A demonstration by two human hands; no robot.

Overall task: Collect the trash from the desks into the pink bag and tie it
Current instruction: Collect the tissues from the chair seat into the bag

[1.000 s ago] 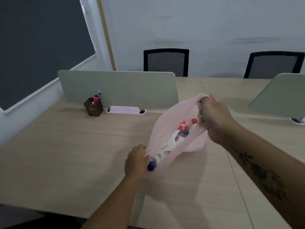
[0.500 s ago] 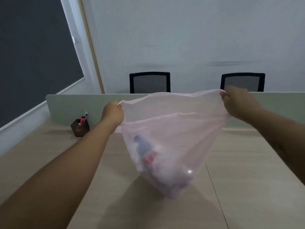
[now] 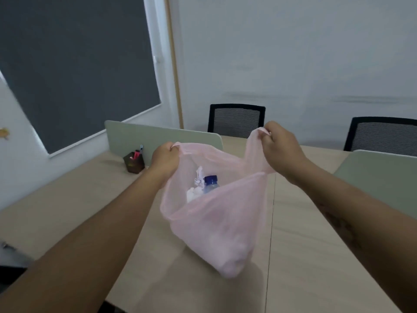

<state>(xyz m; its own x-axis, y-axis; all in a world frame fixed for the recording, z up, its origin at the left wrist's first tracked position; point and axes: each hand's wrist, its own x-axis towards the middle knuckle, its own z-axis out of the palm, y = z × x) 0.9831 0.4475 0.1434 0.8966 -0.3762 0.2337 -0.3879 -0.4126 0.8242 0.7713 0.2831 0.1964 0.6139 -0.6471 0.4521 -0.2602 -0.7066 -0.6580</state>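
In the head view, your left grip [image 3: 165, 158] and right grip [image 3: 283, 147] were each clamped on one handle of the pink bag [image 3: 216, 227]. The bag hung between and below them, over the desk [image 3: 316, 256]. A bottle [image 3: 211, 182] and crumpled paper [image 3: 195, 188] sat inside, below the left grip. Collecting seemed finished and tying was beginning, so the next move called for crossing the handles. Half a second earlier the mouth was stretched flat; now it sagged open.
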